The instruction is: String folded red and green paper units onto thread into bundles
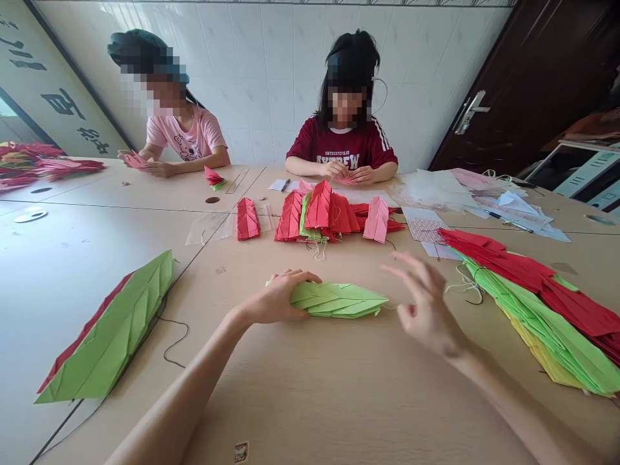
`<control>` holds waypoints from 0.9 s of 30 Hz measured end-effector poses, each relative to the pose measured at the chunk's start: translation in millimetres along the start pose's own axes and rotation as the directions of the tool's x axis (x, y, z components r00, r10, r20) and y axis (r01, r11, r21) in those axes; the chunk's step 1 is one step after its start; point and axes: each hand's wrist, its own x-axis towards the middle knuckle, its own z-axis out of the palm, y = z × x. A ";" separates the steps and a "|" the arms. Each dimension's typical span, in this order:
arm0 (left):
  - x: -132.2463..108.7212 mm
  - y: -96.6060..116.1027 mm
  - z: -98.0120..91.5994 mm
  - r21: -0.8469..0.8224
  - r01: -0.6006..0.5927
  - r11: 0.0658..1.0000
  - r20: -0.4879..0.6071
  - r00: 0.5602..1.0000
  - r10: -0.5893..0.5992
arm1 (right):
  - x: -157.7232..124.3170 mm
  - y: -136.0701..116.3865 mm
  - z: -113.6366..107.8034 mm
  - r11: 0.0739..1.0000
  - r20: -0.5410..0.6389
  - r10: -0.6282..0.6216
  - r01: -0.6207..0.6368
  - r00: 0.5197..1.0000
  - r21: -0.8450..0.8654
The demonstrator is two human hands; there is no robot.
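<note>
Left hand (275, 296) closed round 1 end of the green folded paper (341, 299), holding it on the table (349, 400) before me, probably to steady it. My right hand (431, 313), spread, apparently empty, hovers off the other end. Layered stack (545, 290) sits right, likely for reach.

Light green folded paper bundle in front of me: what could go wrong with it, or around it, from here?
The left hand grips one end of the light green folded paper bundle, so too tight a squeeze might crush its folds there. The other end lies free of the open right hand, so the bundle could swivel or spread. A loose dark thread curls close to the left forearm and might catch on it.
</note>
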 end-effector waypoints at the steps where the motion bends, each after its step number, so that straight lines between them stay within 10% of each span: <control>1: 0.1 0.8 1.5 0.003 -0.007 1.000 -0.005 1.000 0.007 | -1.1 -10.9 2.6 0.994 0.039 -0.062 0.059 0.997 0.090; 8: -0.3 11.0 11.2 0.027 -0.072 0.997 0.019 0.997 0.072 | -14.5 -41.2 22.3 0.969 0.257 -0.084 0.018 0.963 0.248; 20: -2.8 -0.4 -0.5 -0.057 -0.038 0.998 0.085 0.996 0.043 | -8.4 -7.0 4.3 0.974 0.441 0.036 -0.129 0.897 0.184; 27: -2.5 19.4 15.2 -0.065 -0.061 0.996 0.040 0.997 0.063 | -9.6 -33.9 3.9 0.982 0.285 -0.062 0.007 0.957 0.190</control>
